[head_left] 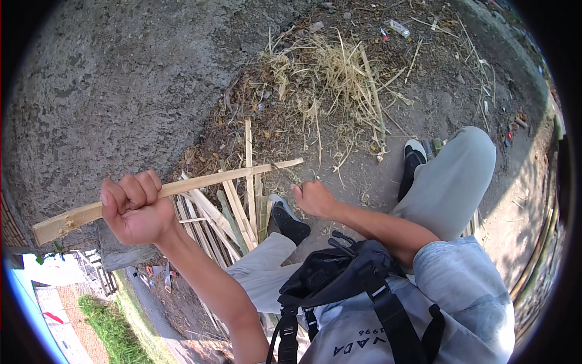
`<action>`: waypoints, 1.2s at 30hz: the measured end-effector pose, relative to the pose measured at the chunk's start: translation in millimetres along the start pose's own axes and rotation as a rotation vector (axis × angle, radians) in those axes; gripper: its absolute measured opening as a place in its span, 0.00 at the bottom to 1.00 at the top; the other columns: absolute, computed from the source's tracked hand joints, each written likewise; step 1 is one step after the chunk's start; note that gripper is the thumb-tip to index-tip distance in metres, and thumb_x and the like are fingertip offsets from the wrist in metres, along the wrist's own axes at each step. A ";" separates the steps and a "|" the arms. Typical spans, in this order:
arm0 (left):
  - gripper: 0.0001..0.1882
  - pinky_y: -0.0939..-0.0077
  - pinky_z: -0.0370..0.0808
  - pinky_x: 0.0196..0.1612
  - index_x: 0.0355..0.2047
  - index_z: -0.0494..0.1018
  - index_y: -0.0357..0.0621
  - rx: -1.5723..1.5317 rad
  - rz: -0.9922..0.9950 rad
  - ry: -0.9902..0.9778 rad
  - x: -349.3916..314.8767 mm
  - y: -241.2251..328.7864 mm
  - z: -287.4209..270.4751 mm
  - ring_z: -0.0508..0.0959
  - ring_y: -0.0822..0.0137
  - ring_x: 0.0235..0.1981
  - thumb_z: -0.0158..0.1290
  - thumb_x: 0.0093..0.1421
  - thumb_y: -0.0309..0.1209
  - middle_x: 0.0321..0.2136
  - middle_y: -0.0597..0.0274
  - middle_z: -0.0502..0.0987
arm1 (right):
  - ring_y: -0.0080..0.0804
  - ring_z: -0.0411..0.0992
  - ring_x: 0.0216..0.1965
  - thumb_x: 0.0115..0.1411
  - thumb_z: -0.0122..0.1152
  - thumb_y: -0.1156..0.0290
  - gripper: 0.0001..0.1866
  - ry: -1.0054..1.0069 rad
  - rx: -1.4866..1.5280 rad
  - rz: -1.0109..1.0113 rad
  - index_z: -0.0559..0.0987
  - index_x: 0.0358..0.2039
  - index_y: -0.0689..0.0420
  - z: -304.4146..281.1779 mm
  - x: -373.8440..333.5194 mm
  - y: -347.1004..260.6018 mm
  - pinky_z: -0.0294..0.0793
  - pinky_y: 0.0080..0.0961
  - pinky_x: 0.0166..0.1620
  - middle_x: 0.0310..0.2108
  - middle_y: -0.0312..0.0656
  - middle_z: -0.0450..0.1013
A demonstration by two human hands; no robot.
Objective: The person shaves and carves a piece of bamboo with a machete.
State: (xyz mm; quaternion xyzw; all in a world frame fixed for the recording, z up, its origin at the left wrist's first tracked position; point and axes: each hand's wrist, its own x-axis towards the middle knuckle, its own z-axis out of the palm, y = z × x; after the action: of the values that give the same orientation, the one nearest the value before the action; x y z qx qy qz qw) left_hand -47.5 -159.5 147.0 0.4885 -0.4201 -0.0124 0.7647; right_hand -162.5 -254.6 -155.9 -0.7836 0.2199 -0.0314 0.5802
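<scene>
A long pale bamboo strip (209, 180) slants across the left half of the view. My left hand (136, 206) is wrapped round it near its broad, rough end, palm turned up. Its thinner far end reaches to the middle, just above my right hand. My right hand (316, 199) is closed, apart from the strip, in front of my bent knee. What its fingers hold, if anything, is hidden. A small dark mark or sliver shows on the strip near its thin end. Beneath the strip lies a bundle of split bamboo strips (239, 209), beside my left foot.
Curly bamboo shavings (330, 73) lie heaped on the dirt ahead. A rough concrete slab (139, 91) rises at the left. My dark shoes (290, 223) rest on the ground. A black bag (327, 270) hangs at my front. Long poles (539, 261) lie at the far right.
</scene>
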 end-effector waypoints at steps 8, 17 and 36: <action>0.21 0.75 0.40 0.17 0.16 0.50 0.55 -0.051 0.052 0.003 -16.9 14.3 -30.4 0.40 0.77 0.10 0.42 0.65 0.39 0.08 0.72 0.46 | 0.67 0.74 0.32 0.65 0.43 0.53 0.30 -0.058 -0.002 -0.034 0.78 0.25 0.71 -4.0 -14.1 -35.1 0.74 0.53 0.41 0.24 0.68 0.73; 0.21 0.78 0.40 0.13 0.16 0.50 0.57 -0.187 0.105 -0.034 -26.5 24.2 -106.5 0.43 0.79 0.07 0.42 0.65 0.38 0.06 0.74 0.48 | 0.65 0.74 0.32 0.66 0.42 0.53 0.30 -0.194 -0.102 -0.026 0.79 0.29 0.70 4.0 6.3 -11.9 0.73 0.52 0.42 0.25 0.67 0.73; 0.24 0.89 0.46 0.08 0.10 0.50 0.58 -0.291 0.216 -0.086 -72.4 38.4 -149.2 0.48 0.84 0.02 0.46 0.61 0.35 0.01 0.77 0.54 | 0.66 0.74 0.30 0.65 0.44 0.53 0.30 -0.261 -0.173 0.105 0.78 0.25 0.69 29.5 13.2 12.0 0.74 0.52 0.39 0.23 0.67 0.73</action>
State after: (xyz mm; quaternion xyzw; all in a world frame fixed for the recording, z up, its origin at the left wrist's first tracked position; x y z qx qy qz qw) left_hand -11.7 1.6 105.1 0.3235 -0.4961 -0.0116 0.8056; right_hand -145.3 -236.0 -179.2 -0.8154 0.1851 0.1201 0.5352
